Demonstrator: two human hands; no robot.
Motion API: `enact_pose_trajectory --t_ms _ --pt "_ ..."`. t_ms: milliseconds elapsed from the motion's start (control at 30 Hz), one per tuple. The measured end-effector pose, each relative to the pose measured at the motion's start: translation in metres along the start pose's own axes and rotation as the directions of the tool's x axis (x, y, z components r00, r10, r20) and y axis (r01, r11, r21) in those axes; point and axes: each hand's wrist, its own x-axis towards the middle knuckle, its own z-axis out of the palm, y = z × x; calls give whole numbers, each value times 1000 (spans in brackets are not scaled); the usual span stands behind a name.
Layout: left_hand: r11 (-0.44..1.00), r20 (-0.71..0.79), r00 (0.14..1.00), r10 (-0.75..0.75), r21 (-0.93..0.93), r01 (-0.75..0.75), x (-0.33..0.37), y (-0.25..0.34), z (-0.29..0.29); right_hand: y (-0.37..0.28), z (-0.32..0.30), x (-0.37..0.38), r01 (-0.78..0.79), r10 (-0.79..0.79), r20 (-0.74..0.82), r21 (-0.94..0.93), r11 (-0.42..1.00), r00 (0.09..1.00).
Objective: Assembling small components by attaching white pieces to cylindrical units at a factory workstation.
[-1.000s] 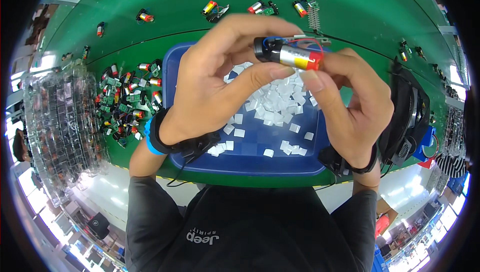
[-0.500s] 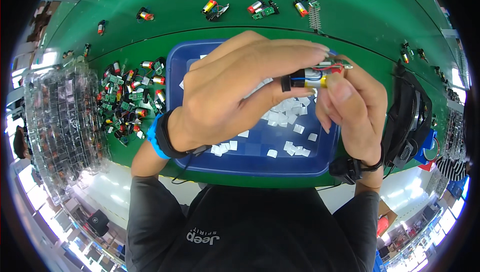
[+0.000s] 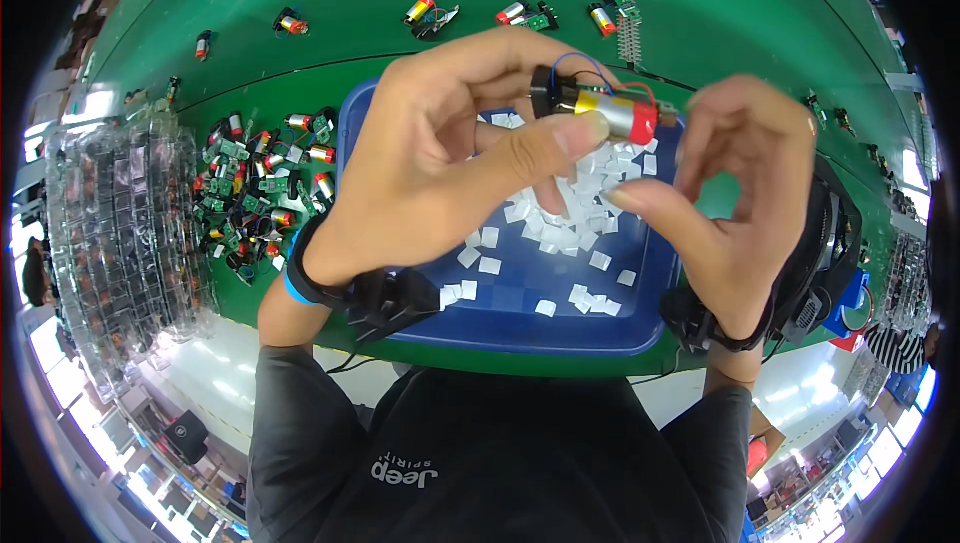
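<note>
A green work surface [image 3: 300,93] carries everything here, with a thin dark line curving across it from the left toward the middle. A blue tray [image 3: 520,328] sits at its near edge, its floor scattered with small white squares [image 3: 590,213]. Left of the tray lies a heap of small motors and green circuit boards [image 3: 255,188], touching one another in a loose pile. Farther left stands a clear plastic compartment tray [image 3: 120,243] (its contents too blurred to tell). Along the far side, several more small motors [image 3: 520,13] lie spaced apart, beside a pale ridged strip [image 3: 626,3].
</note>
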Motion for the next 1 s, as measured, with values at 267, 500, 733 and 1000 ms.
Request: enact_pose_trajectory --t_ms 267,500,733,1000 --pt "970 169 963 -211 -85 227 1 7 -12 4 3 2 361 -365 6 -160 919 931" --pt "971 176 957 -231 -23 239 0 8 -14 7 6 3 445 -447 42 -219 868 893" --pt "945 130 943 -307 -77 318 4 8 -7 12 3 5 407 -405 55 -210 889 913" --pt "970 144 961 -236 95 224 6 5 -9 13 4 7 457 -463 30 -227 860 886"
